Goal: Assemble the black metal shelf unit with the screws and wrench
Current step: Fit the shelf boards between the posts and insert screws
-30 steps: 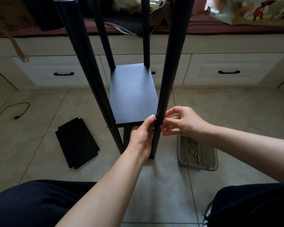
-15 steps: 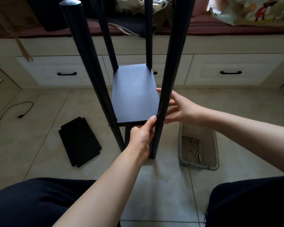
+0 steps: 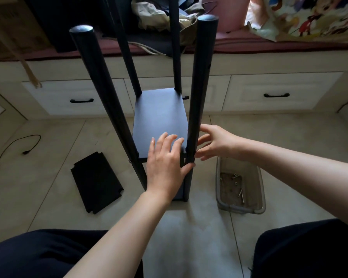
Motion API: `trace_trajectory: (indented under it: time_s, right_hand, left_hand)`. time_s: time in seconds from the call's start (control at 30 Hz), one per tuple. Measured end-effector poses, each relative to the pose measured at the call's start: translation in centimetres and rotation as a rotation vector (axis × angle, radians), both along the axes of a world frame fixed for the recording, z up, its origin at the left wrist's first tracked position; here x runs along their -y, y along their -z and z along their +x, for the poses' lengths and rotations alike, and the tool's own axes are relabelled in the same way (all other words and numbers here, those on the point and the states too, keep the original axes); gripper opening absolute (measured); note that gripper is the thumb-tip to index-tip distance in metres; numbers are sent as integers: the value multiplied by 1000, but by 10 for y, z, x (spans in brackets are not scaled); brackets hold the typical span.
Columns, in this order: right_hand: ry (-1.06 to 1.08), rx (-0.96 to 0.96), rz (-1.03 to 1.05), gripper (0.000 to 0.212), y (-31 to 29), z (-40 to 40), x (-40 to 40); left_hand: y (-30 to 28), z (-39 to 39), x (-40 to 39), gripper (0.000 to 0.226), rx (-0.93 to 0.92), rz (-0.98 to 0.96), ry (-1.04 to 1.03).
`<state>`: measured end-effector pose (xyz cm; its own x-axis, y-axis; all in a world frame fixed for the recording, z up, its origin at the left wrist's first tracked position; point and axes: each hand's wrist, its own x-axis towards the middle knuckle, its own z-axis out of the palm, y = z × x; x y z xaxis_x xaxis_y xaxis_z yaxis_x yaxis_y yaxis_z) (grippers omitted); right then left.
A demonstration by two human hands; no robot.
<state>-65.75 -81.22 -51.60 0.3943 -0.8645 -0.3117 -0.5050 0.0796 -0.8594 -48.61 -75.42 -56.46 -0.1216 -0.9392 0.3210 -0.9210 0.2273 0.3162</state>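
The black shelf unit [image 3: 159,121] stands on the tiled floor [image 3: 189,227] between the person's knees, four posts rising toward the camera and one flat shelf board [image 3: 159,117] fixed low between them. The left hand [image 3: 165,167] has changed since half a second ago: then its fingers curled up against the near right post [image 3: 199,97] at the board's corner, now the grip is spread, fingers straight and fanned over the near edge of the board, the thumb tip touching the post just below the joint. The right hand [image 3: 215,143] has drawn closer on the other side of that post; its grip is likewise loose and spread, fingers slightly bent, fingertips just beside or touching the post, holding nothing. Right of and below the right hand sits a grey plastic tub [image 3: 259,197] with a few loose screws [image 3: 240,194] in its bottom. Left of the left hand a spare black panel [image 3: 96,181] lies flat on the floor, and farther left a black cable [image 3: 18,145] trails. The camera has also tipped, so both near post tops now show
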Motion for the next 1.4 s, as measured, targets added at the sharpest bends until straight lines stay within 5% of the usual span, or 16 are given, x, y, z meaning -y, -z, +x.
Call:
trace_trajectory:
  time_s: [0.3, 0.53, 0.93, 1.4]
  right_hand:
    - [-57, -48, 72, 51, -4, -1, 4]
    - [233, 47, 184, 23, 14, 9, 13]
    - [257, 85, 235, 21, 13, -1, 8]
    - [284, -394, 369, 23, 136, -100, 16]
  left_hand:
    - [13, -7, 10, 57, -62, 5, -4]
    - [14, -10, 9, 71, -40, -3, -29]
    - [27, -7, 7, 62, 69, -83, -76]
    - [44, -10, 13, 58, 144, -298, -115]
